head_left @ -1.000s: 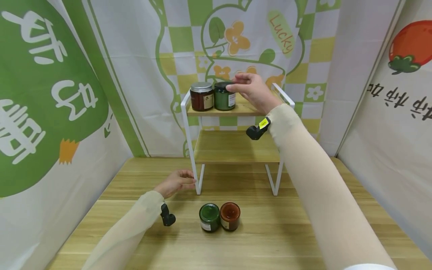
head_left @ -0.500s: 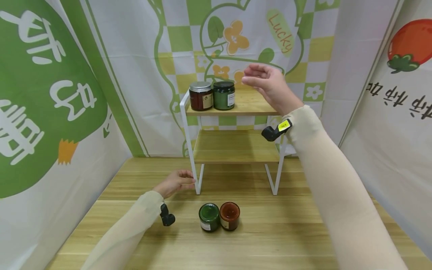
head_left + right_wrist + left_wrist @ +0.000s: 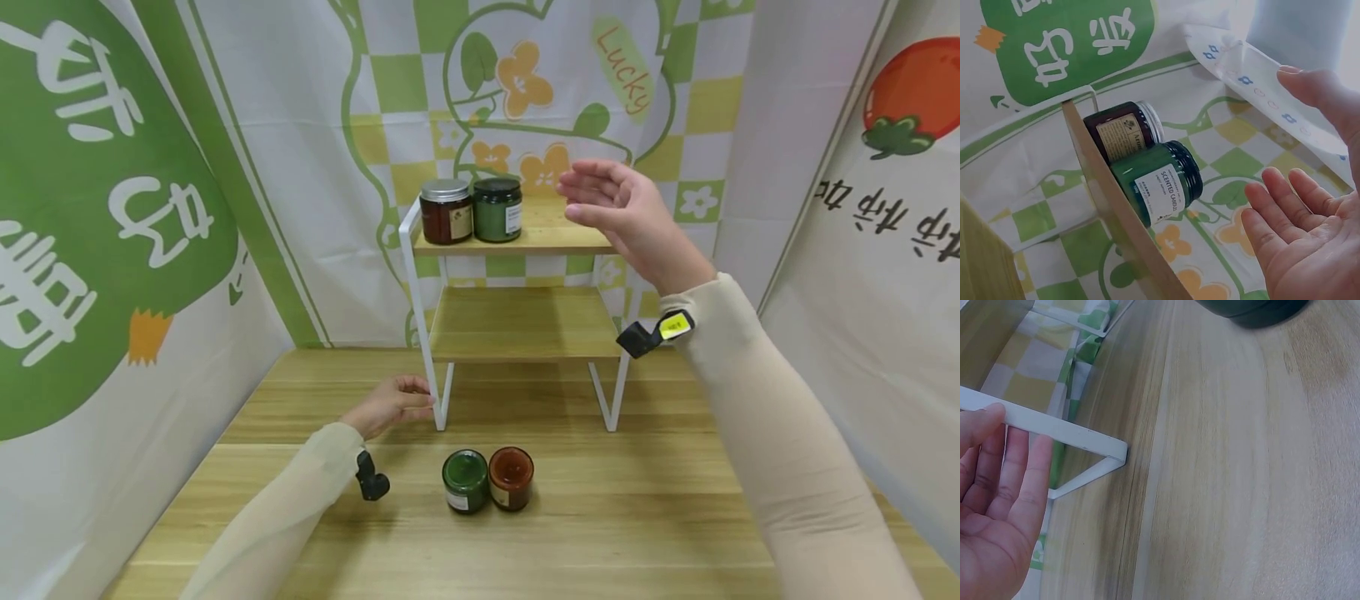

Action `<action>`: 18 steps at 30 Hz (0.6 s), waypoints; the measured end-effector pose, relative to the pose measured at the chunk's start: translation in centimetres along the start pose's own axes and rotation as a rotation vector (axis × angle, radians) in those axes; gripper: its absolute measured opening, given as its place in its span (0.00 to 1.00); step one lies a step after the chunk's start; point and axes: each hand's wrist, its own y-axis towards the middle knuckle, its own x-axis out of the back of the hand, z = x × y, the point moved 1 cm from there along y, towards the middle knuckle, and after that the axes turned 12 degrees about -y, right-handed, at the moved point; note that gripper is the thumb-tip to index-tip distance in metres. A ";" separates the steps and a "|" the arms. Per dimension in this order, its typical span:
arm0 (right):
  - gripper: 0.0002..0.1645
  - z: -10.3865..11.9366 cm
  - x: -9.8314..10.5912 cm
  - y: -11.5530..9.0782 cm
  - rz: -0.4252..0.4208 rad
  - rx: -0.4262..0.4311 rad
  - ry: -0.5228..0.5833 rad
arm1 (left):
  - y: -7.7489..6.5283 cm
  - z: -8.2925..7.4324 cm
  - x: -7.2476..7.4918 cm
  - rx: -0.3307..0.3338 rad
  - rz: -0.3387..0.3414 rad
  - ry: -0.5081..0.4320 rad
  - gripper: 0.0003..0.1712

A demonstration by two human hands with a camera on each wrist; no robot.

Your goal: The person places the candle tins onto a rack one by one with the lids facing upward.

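On the top shelf at its left end stand two jars: a dark red jar with a silver lid [image 3: 446, 218] and, right beside it, a green scented candle jar with a black lid [image 3: 497, 217]. My right hand [image 3: 630, 217] hovers to the right of the green jar, apart from it, fingers loosely extended and holding nothing; the palm shows in the right wrist view. With thumb and fingertips, my left hand [image 3: 386, 408] pinches the white front-left leg [image 3: 1079, 434] of the two-tier shelf rack [image 3: 525, 325] near its foot.
A green jar [image 3: 465, 482] and a reddish-brown jar [image 3: 512, 479] stand side by side on the wooden table [image 3: 585, 533] before the rack; glassy round tops show. Printed cloth [image 3: 405, 83] hangs behind and at both sides.
My right hand has let go of the green candle jar's lid area and drawn away to the right. The left hand and all jars have stayed in place.
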 end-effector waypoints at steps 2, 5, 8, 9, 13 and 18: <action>0.35 -0.2 0.0 -0.7 0.008 0.004 -0.018 | 0.0 0.0 0.0 -0.001 0.001 0.000 0.06; 0.35 -0.9 0.1 -1.8 0.033 0.021 -0.026 | 0.0 -0.1 0.0 -0.002 0.000 0.001 0.07; 0.36 -1.7 -0.1 -3.0 0.066 0.042 -0.040 | -0.1 -0.1 -0.1 -0.003 -0.003 0.006 0.07; 0.36 -2.1 -0.1 -3.5 0.079 0.048 -0.045 | -0.1 -0.1 -0.1 -0.003 -0.001 0.008 0.07; 0.35 -3.8 -0.4 -5.2 0.112 0.070 -0.083 | -0.2 -0.1 -0.1 0.001 0.002 0.009 0.06; 0.35 -6.1 -0.6 -7.0 0.140 0.053 -0.108 | -0.1 -0.2 0.0 -0.002 0.013 0.007 0.05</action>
